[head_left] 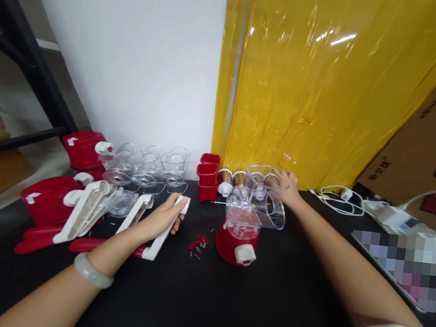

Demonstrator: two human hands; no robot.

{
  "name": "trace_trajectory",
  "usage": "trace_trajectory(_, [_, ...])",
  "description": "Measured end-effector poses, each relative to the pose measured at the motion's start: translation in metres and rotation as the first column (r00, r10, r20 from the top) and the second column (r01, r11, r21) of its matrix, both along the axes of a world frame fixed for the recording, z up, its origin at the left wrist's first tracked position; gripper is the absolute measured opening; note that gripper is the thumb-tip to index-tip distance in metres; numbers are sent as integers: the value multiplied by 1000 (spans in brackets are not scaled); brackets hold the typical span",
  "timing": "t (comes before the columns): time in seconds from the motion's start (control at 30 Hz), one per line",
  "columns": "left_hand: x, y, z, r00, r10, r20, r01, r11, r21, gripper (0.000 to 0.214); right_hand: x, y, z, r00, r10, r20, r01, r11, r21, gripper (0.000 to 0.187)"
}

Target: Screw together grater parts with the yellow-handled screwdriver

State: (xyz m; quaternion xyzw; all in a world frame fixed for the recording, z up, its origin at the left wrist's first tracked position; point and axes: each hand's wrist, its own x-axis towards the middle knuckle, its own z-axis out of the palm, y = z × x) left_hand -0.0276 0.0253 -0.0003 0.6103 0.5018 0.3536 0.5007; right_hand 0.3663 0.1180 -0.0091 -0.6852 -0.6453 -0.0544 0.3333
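My left hand [165,215] is closed around a white crank handle [163,236] with a red grip, lying on the black table [202,298]. My right hand [286,188] reaches to the back of the table and touches a clear plastic hopper [264,178] near some metal drum blades [229,179]. Between my hands stands a grinder with a red base [235,245] and a clear plastic body [254,209]. Small red and metal bits [198,244] lie beside its base.
More white crank handles [86,211], red bases [47,196] and clear hoppers [146,168] sit at the left. Stacked red cups [208,175] stand at the back. White cables and a charger [359,203] lie at the right, by a cardboard box [427,156]. A yellow sheet [329,82] hangs behind.
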Motion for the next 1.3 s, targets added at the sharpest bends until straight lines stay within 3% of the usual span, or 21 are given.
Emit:
trace_trajectory(0.1, [1,1,0,999,29,-33,-29,1000,4,44,-11,-19,29,994,73,-79,-54,975,214,43])
trace_trajectory(0.2, [0,1,1,990,5,-139,6,997,82,42,-28,-48,57,960,273,-54,-233,893,385,37])
trace_trajectory(0.33, [-2,0,0,925,22,-380,108,942,317,35,-48,-89,82,888,459,-14,-405,797,448,24])
trace_trajectory(0.57, [5,-5,-3,908,91,-409,112,888,447,30,-65,-121,99,804,592,-60,-489,715,499,18])
trace_trajectory(0.67, [17,-21,4,839,186,-511,178,794,581,36,-69,-124,104,788,613,-62,-496,690,527,18])
trace_trajectory(0.83, [47,-65,10,806,8,-592,479,579,660,50,-79,-131,125,750,659,-60,-529,652,543,24])
trace_trajectory(0.9, [55,-77,7,792,26,-610,491,566,662,62,-85,-134,139,731,681,-48,-558,637,532,24])
trace_trajectory(1.07, [59,-82,-1,764,27,-644,511,584,631,71,-104,-142,162,770,636,52,-611,712,345,32])
trace_trajectory(1.17, [58,-78,-5,753,11,-658,520,604,604,71,-112,-142,158,810,573,127,-586,780,220,38])
trace_trajectory(1.3, [59,-76,-6,750,6,-662,517,620,591,68,-116,-139,144,884,433,177,-461,870,174,34])
